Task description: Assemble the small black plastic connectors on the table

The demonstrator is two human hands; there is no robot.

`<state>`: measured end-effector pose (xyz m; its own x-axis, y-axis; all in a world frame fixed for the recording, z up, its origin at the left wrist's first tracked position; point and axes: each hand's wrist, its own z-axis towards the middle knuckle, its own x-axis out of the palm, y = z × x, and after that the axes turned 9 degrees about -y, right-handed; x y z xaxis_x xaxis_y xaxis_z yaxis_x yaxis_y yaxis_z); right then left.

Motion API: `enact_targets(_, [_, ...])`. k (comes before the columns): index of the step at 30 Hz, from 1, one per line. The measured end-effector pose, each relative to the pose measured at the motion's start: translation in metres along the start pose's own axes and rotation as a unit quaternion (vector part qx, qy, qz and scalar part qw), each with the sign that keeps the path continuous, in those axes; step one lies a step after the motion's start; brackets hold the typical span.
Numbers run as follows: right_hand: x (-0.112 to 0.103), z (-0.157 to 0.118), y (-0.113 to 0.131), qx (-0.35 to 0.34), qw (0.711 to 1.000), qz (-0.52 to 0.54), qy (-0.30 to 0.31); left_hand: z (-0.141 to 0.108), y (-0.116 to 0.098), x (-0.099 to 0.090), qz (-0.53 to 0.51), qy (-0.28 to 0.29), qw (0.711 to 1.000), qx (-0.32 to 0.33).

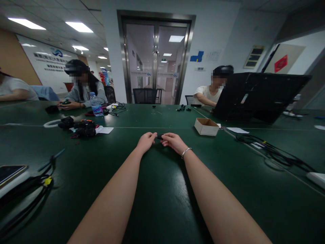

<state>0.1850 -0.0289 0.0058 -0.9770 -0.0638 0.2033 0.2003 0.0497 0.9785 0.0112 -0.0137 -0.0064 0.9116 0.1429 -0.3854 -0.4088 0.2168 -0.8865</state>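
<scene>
A small dark piece (159,136) shows between my two hands, just above the green table; its kind is too small to tell. My right hand (173,141) is closed on its right end, thumb and fingers pinched together, with a silver bracelet on the wrist. My left hand (147,142) is closed in a pinch at the piece's left end, where something tiny and pale shows at the fingertips. What the left fingers hold is mostly hidden. Beyond my right hand stands an open cardboard box (206,127).
Black gear (85,128) and a water bottle (96,105) stand left on the green table (162,189). Cables lie at left (38,189) and right (276,150). Small black parts (182,108) lie at the far edge. A large black panel (261,96) rises at right. Several people sit around.
</scene>
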Motion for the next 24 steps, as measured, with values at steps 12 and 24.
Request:
enact_targets(12, [0.002,0.0,0.002,0.006,1.0,-0.003,-0.007,-0.002,-0.008,-0.002,-0.145,0.011,0.989,-0.022])
enact_targets(24, [0.003,0.001,0.0,0.005,1.0,-0.015,-0.005,-0.004,-0.012,0.0,-0.115,0.028,0.992,-0.053])
